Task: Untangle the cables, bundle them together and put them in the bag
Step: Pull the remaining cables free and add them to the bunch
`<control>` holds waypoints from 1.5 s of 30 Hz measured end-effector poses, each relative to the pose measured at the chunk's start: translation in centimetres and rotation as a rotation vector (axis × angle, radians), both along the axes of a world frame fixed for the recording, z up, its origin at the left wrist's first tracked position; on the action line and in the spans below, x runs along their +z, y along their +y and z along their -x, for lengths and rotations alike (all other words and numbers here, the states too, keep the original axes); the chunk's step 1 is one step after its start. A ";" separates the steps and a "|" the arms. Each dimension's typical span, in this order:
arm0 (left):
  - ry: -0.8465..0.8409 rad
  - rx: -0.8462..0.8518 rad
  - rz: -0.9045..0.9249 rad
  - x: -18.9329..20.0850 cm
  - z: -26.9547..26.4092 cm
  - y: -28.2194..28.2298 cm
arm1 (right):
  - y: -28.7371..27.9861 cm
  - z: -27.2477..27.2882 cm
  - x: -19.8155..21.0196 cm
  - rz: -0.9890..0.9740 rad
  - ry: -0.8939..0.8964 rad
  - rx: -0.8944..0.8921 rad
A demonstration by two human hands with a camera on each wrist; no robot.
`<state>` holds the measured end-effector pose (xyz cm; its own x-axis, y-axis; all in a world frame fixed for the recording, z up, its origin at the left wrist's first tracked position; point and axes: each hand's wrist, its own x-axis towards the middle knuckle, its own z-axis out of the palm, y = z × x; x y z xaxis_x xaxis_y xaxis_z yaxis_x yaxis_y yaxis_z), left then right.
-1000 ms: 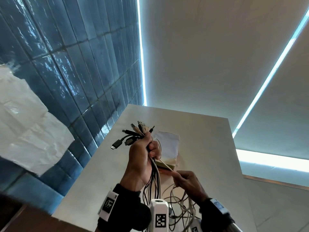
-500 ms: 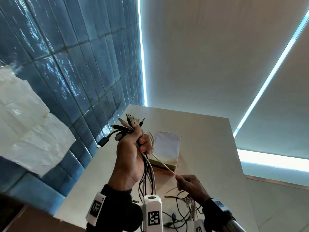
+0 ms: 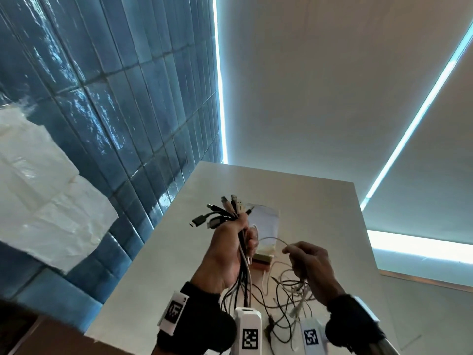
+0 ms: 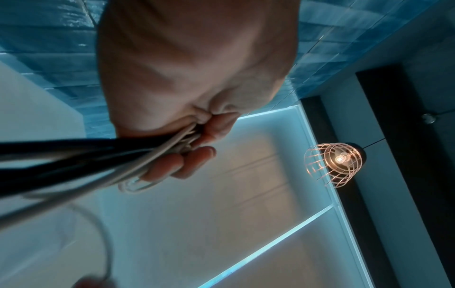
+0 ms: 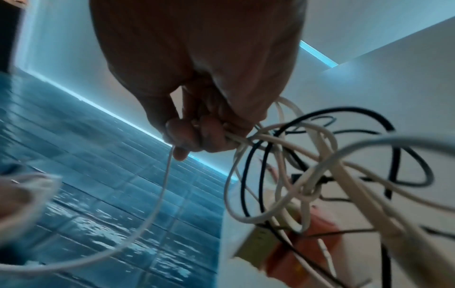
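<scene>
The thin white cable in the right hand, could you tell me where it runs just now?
In the head view, the thin white cable arcs above the table from the right hand leftward to the left hand.

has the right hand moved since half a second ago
Yes. The right hand, pinching a white cable, has risen up the table toward the white bag, closer to the left hand.

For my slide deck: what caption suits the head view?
Left hand grips gathered cable ends; right hand pinches a white cable.
</scene>
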<state>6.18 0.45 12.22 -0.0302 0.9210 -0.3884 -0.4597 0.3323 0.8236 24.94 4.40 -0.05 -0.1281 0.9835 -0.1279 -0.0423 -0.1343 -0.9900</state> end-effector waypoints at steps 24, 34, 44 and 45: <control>-0.173 0.107 -0.225 0.1 0.0 -0.2 | -1.7 2.1 -0.8 -0.112 -0.055 0.336; -0.189 0.144 -0.223 0.0 0.4 -0.1 | -1.0 1.5 -2.9 -0.205 -0.212 0.299; -0.309 0.166 -0.259 0.5 1.7 0.5 | -1.4 -1.6 -4.5 -0.471 -0.680 0.131; -0.310 0.160 -0.269 0.6 1.7 0.5 | -1.5 -1.7 -4.5 -0.428 -0.651 0.124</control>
<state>4.49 0.91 12.83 -0.1009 0.9837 -0.1490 -0.7271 0.0293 0.6859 26.68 2.89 -4.57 -0.2693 0.9476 0.1721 0.5544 0.2986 -0.7768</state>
